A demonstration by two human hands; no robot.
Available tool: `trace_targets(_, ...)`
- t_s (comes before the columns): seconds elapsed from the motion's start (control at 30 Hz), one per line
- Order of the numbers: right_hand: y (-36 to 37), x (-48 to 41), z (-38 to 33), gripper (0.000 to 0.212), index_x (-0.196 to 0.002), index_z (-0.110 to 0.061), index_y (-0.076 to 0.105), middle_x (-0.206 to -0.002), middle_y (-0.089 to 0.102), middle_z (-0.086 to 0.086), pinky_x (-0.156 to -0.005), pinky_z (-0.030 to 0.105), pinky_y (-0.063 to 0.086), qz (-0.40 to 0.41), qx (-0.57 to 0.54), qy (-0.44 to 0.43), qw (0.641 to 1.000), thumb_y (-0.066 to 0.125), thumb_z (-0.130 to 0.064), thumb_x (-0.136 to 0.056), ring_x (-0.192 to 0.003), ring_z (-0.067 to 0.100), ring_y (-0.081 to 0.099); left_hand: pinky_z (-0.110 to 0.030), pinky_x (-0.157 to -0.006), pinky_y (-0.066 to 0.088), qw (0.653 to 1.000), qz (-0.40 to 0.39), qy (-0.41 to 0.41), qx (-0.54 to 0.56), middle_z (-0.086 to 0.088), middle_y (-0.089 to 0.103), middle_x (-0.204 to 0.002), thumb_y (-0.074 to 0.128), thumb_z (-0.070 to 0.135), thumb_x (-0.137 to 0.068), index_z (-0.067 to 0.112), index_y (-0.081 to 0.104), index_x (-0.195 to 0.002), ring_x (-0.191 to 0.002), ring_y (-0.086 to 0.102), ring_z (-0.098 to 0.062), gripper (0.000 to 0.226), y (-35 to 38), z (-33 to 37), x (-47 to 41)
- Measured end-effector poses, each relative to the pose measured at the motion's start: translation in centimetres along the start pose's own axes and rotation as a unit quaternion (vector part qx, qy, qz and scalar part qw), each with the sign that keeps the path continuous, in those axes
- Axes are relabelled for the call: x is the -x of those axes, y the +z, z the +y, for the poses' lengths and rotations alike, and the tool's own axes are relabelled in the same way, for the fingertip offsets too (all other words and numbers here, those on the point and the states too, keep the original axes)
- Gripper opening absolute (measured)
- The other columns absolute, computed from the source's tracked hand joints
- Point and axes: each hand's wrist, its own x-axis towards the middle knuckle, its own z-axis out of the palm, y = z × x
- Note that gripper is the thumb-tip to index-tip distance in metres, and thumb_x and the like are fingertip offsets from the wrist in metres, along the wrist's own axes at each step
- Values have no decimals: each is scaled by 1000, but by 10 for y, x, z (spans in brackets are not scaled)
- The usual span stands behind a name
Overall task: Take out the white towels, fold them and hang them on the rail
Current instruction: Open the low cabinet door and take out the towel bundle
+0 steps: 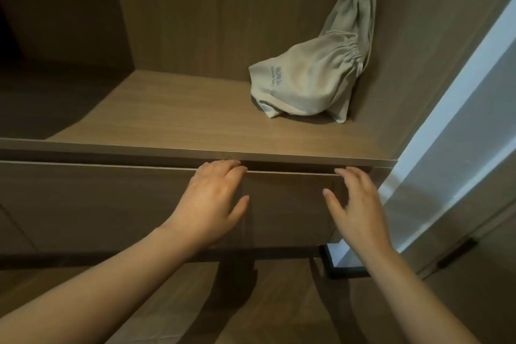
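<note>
Both left hand (213, 200) and right hand (356, 205) touch the drawer front (290, 204), fingers straight; cloth bag (304, 86) print blurred.

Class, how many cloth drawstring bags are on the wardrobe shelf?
2. The front bag lies on the shelf's right side; the rear bag stands behind it, leaning into the corner. None looks hidden.

One view only, head-worn and wide-angle: it looks forward and down into a wooden wardrobe (223, 22) from close range, straight lines bowing toward the frame edges. The shelf (167, 120) crosses mid-frame, the drawer front (287, 209) just below it at centre. Both forearms (97, 301) enter from the bottom edge, left hand (212, 204) and right hand (354, 209) close to the lens, large in the lower middle.
</note>
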Motion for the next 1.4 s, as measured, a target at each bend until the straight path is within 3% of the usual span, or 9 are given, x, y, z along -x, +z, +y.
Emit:
trace_targets(0.17,9,-14,2,54,-146,-22,42,-152,39,1,-112,36,33,-50,31,11,998,53,-41,-97,-143,19,30,-37,-120,22,1000,-8,-15,0,3,36,-153,51,42,-95,24,31,-149,-143,29,-13,60,7,-4,-8)
trace_targets(0.43,22,-3,7,56,-145,-22,44,-151,37,1,-110,36,35,-17,35,11,999,56,-45,-94,-142,19,30,-42,-122,14,999,-4,-36,-21,5,40,-149,47,47,-95,27,32,-148,-140,33,-12,59,20,-9,-11)
trace_targets(0.57,20,6,8,53,-141,-22,49,-147,42,1,-107,36,38,0,22,16,1000,57,-44,-94,-138,20,36,-36,-116,26,1000,0,-22,-19,4,46,-144,44,51,-95,25,36,-146,-134,40,-13,58,20,-6,-10)
trace_targets(0.73,13,19,9,44,-130,-21,57,-135,51,2,-104,40,42,25,14,10,1000,56,-45,-93,-129,20,43,-29,-95,47,1000,6,-8,15,3,62,-122,45,53,-93,22,55,-131,-112,57,-12,50,17,-5,-10)
trace_targets(0.9,3,39,14,33,-108,-19,65,-113,58,1,-91,40,49,59,-17,26,998,53,-45,-92,-109,18,50,-26,-76,53,997,-73,-12,4,7,66,-102,44,62,-90,27,60,-121,-90,61,-7,49,23,0,-6)
trace_targets(1.1,-8,54,20,24,-91,-16,68,-94,56,-4,-70,19,36,79,-51,38,995,59,-39,-92,-94,13,50,-21,-66,48,983,-177,-13,56,8,66,-93,55,60,-86,26,66,-116,-82,60,-5,47,26,5,-6)
trace_targets(1.3,-16,61,26,19,-76,-20,68,-82,60,-5,-65,26,45,56,-58,93,992,72,-36,-85,-84,15,57,-22,-72,52,975,-207,11,78,12,67,-95,62,56,-83,29,68,-116,-82,59,-1,43,25,5,8)
trace_targets(1.4,-17,60,33,28,-96,-21,69,-105,63,0,-74,30,49,8,-72,189,979,75,-44,-80,-100,19,58,-26,-75,54,974,-213,38,59,12,67,-94,61,57,-83,32,68,-116,-82,58,-1,42,27,6,18)
